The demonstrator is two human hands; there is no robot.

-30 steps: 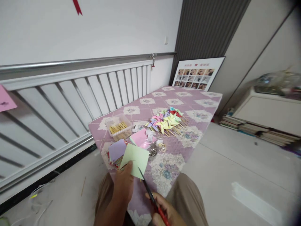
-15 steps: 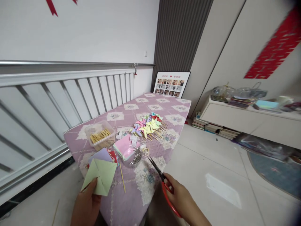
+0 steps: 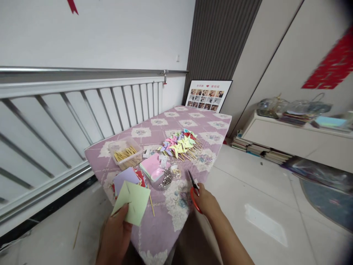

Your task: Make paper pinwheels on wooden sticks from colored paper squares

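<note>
A wide table under a lilac cloth with white floral patches bears a pile of many-coloured paper pinwheels on sticks. Nearer, the left hand pinches a pale green square paper sheet by its near left side, in front of stacked lilac sheets. The right hand grasps black-bladed, red-handled scissors, well apart from the sheet.

A careless sweep of the blades could, I judge, upset the small containers near their tips. The sheet bears dark lines, slits or creases, I cannot tell which; a hard tug could tear it there, and a loose pinch could drop it.

Of 3 containers, the biggest is a clear rectangular plastic box of yellow wooden sticks; next, a clear round plastic tub with silvery metal pieces; smallest, a round white cup with small pale pieces.
</note>
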